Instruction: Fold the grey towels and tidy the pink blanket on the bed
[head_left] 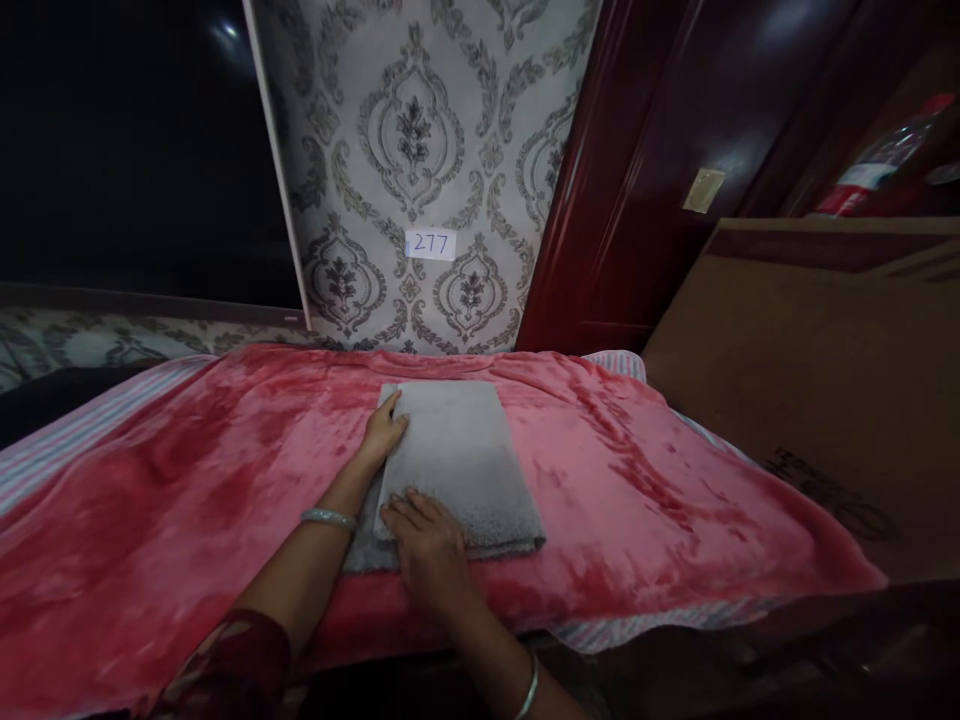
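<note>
A grey folded towel (457,450) lies on a pink plush blanket, its upper fold set a little right of a lower layer that shows along its left side. My left hand (385,428) rests at the towel's far left edge, thumb and a finger stretched out over the fabric. Lower down, my right hand (431,545) lies on the near left corner with its fingers spread flat. Both hands touch the towel. Each of my wrists wears a bangle.
The pink blanket (600,500) covers a surface, with a striped cloth (630,632) showing beneath its edges. A large cardboard box (817,380) stands at right, a bottle (874,165) above it. Behind are a dark screen (135,150), patterned wallpaper and a paper label (430,244) reading 277.
</note>
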